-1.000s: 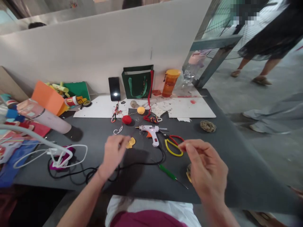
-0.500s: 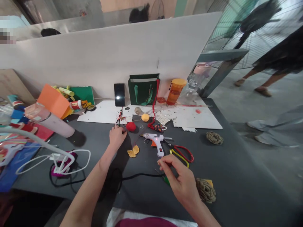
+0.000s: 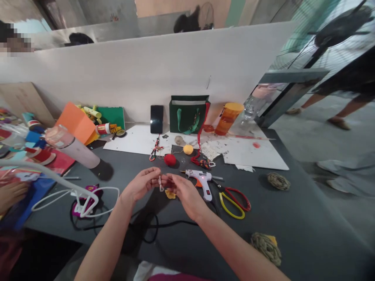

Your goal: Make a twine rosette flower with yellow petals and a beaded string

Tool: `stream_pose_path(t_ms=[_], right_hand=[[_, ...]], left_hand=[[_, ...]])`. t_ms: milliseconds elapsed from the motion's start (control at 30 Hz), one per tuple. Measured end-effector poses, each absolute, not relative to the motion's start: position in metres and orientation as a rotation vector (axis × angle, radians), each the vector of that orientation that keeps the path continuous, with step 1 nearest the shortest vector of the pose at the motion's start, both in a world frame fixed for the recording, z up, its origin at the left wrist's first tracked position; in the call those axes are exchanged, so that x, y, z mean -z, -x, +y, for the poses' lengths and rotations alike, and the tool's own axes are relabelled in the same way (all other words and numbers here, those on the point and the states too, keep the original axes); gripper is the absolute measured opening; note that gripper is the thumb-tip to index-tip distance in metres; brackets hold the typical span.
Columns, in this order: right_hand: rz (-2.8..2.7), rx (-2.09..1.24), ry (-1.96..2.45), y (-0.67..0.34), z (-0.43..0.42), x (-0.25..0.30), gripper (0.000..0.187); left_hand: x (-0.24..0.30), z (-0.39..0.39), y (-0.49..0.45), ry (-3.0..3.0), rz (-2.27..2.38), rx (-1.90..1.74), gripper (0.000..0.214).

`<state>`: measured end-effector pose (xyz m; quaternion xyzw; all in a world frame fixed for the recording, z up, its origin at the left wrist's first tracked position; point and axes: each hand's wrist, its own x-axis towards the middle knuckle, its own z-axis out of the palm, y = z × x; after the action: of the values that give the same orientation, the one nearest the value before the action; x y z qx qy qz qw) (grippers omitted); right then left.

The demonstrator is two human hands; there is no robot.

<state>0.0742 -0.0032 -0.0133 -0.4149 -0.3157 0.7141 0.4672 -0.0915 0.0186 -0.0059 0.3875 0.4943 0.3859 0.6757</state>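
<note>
My left hand [image 3: 143, 183] is closed, its thumb and fingers pinching a short string of pale beads [image 3: 160, 182] that hangs down with a small loop at its end. My right hand [image 3: 186, 193] meets it from the right, fingertips together at the top of the same string. Just below the hands lies a yellow felt piece [image 3: 170, 194], partly hidden by the right fingers. A white glue gun [image 3: 200, 181] with an orange trigger rests right of my right hand. Beyond the hands are a red yarn ball [image 3: 170, 159] and a yellow ball [image 3: 188, 149].
Red-and-yellow-handled scissors [image 3: 234, 203] lie right of the glue gun. Two coils of rope [image 3: 278, 181] sit further right. At the back stand a green paper bag [image 3: 189, 115], a phone [image 3: 156, 119] and an orange bottle [image 3: 228, 119]. Another person's hand [image 3: 14, 193] is at far left.
My left hand has drawn back from beside the red yarn ball. My right hand has moved left from below the glue gun, and both now meet at the beads. The view has shifted slightly.
</note>
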Motion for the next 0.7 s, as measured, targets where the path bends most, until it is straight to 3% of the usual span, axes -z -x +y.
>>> stream_pose_path(t_ms=[200,467,700], right_hand=[[-0.755,-1.987,0.967,-0.064,-0.001,0.009,0.046],[-0.771,-1.812,1.060,-0.082,-0.010,0.006,0.029],[-0.755,-1.779,1.065,-0.099,-0.024,0.004,0.031]], left_hand=[[-0.006,-0.012,0.079,-0.650,0.980,-0.799,0.039],[-0.006,-0.039,0.064,-0.581,1.025,-0.821,0.046],[-0.003,-0.057,0.040,-0.617,1.034,-0.885,0.045]])
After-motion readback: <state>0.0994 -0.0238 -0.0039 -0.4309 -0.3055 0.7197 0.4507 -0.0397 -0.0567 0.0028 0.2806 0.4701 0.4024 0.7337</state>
